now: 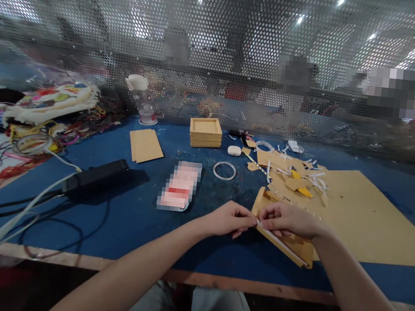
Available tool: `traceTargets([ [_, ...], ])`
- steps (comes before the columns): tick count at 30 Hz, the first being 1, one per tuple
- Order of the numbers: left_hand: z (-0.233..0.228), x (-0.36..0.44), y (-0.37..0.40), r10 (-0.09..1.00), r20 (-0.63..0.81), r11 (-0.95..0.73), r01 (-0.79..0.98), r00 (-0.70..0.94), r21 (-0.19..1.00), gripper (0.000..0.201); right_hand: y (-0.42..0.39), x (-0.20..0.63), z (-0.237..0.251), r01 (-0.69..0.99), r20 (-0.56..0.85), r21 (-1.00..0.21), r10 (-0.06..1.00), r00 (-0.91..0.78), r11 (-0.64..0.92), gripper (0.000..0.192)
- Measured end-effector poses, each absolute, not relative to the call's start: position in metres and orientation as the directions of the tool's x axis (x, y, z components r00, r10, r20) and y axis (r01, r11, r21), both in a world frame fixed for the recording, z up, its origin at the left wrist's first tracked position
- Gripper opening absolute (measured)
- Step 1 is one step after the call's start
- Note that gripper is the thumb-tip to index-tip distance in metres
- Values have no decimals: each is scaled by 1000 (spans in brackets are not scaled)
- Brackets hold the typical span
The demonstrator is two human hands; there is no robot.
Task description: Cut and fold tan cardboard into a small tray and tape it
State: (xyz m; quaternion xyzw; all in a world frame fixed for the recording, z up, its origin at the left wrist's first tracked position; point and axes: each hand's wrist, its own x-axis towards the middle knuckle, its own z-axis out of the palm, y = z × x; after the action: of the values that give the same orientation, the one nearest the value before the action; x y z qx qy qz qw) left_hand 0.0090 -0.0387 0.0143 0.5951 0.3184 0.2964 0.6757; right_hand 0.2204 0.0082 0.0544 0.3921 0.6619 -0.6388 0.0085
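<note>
In front of me a shallow brown tray [296, 245] rests tilted, with a narrow white tape strip [276, 240] along its near edge. My left hand [228, 219] is closed in a pinch at the tray's left corner, thumb and forefinger on the strip's end. Over the tray, my right hand [289, 219] is closed too, its thumb and forefinger pinching the white strip right beside the left fingertips. The fingers partly hide the strip's end and the tray's inside.
Brown paper [367, 217] with scraps lies right. Farther back stand stacked trays [204, 139] and a plastic cup [148, 107]; a tape roll [224, 170], white case [234, 150], phone [180, 187], brown sheets [146, 145] and black power adapter [96, 178] lie around. Mesh [219, 43] rises behind.
</note>
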Motion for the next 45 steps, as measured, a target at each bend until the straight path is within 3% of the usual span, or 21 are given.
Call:
traceTargets([
  [13,16,6,-43,789,-51,35,37,612,999,38,5,222,57,510,-507,-849,492,-708,-139,29],
  [45,17,6,-43,773,-55,40,38,632,998,37,3,220,57,511,-521,-844,487,-701,-166,28],
])
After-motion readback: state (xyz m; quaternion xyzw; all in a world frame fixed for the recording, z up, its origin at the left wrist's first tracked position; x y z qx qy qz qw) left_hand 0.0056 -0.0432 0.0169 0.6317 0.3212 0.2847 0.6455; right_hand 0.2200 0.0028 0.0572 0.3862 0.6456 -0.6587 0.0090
